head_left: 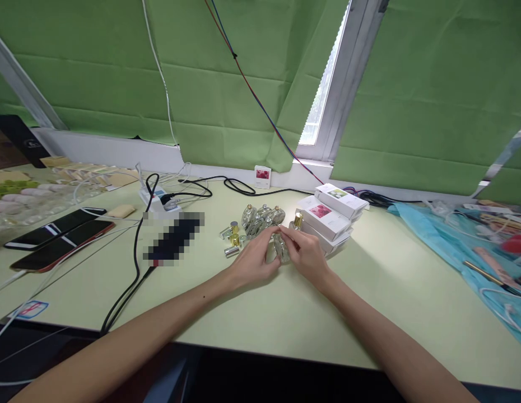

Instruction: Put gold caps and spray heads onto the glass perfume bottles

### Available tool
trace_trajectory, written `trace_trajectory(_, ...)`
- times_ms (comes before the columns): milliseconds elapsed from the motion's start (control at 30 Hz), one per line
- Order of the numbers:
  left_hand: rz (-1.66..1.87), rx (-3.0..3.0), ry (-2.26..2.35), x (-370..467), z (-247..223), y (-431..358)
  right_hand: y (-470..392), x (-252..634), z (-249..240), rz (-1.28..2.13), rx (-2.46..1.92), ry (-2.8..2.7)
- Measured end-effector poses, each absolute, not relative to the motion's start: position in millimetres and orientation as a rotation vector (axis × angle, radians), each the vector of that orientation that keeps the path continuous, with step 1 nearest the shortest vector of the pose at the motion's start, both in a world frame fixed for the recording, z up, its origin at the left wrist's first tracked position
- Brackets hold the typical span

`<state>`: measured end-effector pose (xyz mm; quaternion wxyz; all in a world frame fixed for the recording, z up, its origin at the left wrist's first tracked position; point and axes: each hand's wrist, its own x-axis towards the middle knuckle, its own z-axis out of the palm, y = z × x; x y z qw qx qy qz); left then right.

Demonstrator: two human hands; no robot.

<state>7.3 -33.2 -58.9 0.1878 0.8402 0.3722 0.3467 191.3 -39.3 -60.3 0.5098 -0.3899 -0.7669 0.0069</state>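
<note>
A clear glass bottle (281, 249) stands on the pale table between my two hands. My left hand (257, 256) curves around its left side, with the fingertips closed at its top. From the right, my right hand (306, 252) pinches at the same top, and its fingertips meet those of the left. The bottle's neck is hidden by the fingers. Just behind my hands lies a cluster of similar glass bottles (260, 217). Several gold and silver caps (234, 239) are left of my left hand. A gold-topped bottle (298, 220) is behind my right hand.
White boxes (330, 215) are stacked at the right, and a small card (263, 176) leans by the wall. Phones (63, 246), a power strip (159, 200) and black cables (136, 263) occupy the left. Blue cloth (443, 235) with tools lies far right. Another person's fingertips show at the left edge.
</note>
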Motion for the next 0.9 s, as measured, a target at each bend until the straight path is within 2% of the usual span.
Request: trace_trajectory(900, 0.965, 2.386, 1.039, 6.7, -54.1, -33.2, -41.7, 190.4, -58.0, 0.001, -0.926, -1.853)
